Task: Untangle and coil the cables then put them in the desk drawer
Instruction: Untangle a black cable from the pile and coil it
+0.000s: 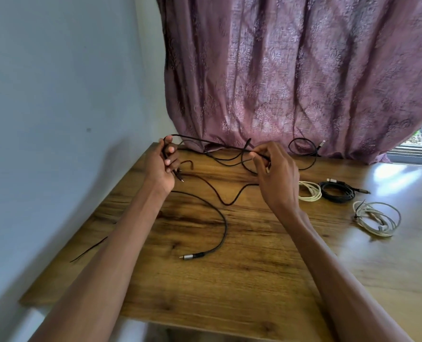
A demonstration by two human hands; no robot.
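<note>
While left hand [161, 164] grips black cable [205, 139] loops, right hand [275, 174] pinches same cable, above tabletop's [254, 267] far edge. 3 coiled cables [337, 191] sit nr right edge.

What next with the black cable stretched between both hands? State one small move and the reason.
Probably bring the right hand across to the left hand to lay one more loop. The left hand already grips a small loop of the black cable, the right pinches the taut span, and loose tangled slack lies on the wooden desk behind them.
</note>
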